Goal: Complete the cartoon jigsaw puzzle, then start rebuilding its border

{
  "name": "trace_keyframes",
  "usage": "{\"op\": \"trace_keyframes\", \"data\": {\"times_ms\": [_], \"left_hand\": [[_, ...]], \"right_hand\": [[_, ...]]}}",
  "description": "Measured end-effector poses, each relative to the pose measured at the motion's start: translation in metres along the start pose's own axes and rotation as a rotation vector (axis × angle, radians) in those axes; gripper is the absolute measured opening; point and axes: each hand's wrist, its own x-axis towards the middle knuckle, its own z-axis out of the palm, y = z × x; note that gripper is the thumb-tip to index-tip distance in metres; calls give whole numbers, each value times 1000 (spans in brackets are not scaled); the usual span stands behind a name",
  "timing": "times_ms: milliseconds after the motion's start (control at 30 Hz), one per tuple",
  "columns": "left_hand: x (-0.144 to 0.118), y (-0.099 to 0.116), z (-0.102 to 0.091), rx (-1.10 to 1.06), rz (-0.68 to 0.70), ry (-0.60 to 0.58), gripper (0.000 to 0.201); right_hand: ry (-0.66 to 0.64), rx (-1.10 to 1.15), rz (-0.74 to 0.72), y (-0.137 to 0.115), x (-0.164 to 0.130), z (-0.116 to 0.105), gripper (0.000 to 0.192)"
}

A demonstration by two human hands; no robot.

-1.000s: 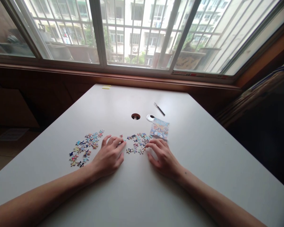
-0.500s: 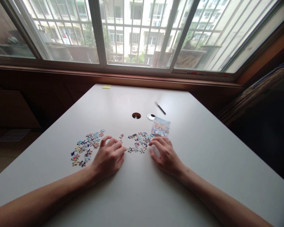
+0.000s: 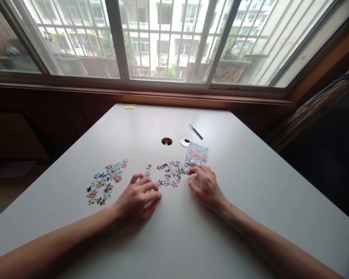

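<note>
Two scatters of small coloured puzzle pieces lie on the white table [image 3: 250, 186]: a left pile [image 3: 104, 182] and a middle pile [image 3: 170, 173]. My left hand [image 3: 138, 199] rests on the table between the piles, fingers curled loosely, nothing visibly in it. My right hand [image 3: 206, 186] lies at the right edge of the middle pile, with its fingertips touching pieces there. Just beyond it is a small colourful picture card [image 3: 196, 153].
A round cable hole [image 3: 166, 141] and its loose silver cap [image 3: 185, 142] sit past the pieces. A pen [image 3: 196, 131] lies farther back, and a yellow note [image 3: 129, 107] at the far edge. A window with bars runs behind the table. A dark striped seat [image 3: 322, 116] stands at right.
My left hand has drawn back toward me and curled, leaving the middle pile. My right hand has shifted slightly forward and right, toward the card's near edge.
</note>
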Motion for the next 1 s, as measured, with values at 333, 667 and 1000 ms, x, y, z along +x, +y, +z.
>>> {"op": "trace_keyframes", "data": {"times_ms": [333,667,1000], "left_hand": [[-2,1,2,34,55,25,11],[2,-5,-2,-101,-144,180,16],[2,-9,-1,-140,-181,146,15]], "right_hand": [[-31,-3,26,-2,0,0,4],[-32,25,20,-2,2,-1,7],[-13,-16,3,-2,19,3,8]]}}
